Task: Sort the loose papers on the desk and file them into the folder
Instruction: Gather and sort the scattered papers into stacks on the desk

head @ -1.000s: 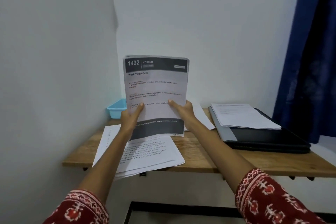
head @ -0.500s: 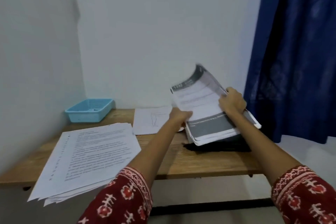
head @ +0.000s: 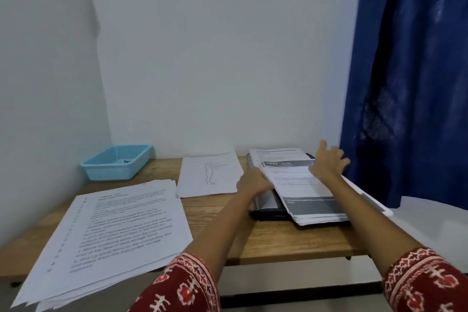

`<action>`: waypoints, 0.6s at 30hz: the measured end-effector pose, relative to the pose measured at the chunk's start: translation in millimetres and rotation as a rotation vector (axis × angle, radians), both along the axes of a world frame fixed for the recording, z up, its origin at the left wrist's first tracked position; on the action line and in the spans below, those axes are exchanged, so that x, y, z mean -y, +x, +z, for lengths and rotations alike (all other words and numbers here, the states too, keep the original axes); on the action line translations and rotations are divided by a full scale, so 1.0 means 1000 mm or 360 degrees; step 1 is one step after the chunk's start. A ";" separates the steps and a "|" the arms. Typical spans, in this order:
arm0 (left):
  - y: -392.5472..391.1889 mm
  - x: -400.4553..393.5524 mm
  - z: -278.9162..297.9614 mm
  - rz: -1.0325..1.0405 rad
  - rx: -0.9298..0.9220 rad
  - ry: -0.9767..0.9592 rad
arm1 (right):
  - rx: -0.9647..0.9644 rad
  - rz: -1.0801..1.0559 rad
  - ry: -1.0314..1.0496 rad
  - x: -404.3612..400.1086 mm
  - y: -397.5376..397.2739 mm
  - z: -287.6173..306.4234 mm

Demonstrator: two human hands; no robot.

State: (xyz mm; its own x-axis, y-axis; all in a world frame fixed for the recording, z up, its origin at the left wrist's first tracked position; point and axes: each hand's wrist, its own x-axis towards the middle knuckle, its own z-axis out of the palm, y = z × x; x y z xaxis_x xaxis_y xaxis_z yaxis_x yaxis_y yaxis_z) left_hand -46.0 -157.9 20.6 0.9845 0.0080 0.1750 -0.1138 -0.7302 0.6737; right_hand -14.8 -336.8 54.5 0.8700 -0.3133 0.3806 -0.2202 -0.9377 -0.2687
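Note:
A stack of printed papers with a dark "1492" header (head: pixel 301 185) lies on the open black folder (head: pixel 266 206) at the right of the wooden desk (head: pixel 266 238). My left hand (head: pixel 253 181) holds the stack's left edge. My right hand (head: pixel 328 161) hovers over the stack's far right corner with its fingers spread. A thick stack of text pages (head: pixel 111 233) lies at the desk's left front and overhangs the edge. A single sheet with a line drawing of a figure (head: pixel 210 172) lies in the middle at the back.
A light blue plastic basket (head: pixel 116 162) stands at the back left against the wall. A dark blue curtain (head: pixel 410 78) hangs right of the folder. White walls close in the desk at the back and left.
The 1492 stack went from upright in both hands to the right and down flat onto the folder. My right hand has let go and spread open; my view turned right.

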 end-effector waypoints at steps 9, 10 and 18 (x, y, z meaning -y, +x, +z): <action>-0.054 -0.156 -0.002 0.0865 0.0130 0.0105 | -0.0178 0.1146 0.0986 -0.173 -0.048 0.013; -0.066 -0.177 -0.003 0.1005 0.0082 0.0142 | -0.0364 0.1201 0.1035 -0.195 -0.057 0.007; -0.147 -0.300 -0.011 0.1732 -0.0396 0.0086 | -0.0634 0.1208 0.0701 -0.300 -0.092 -0.033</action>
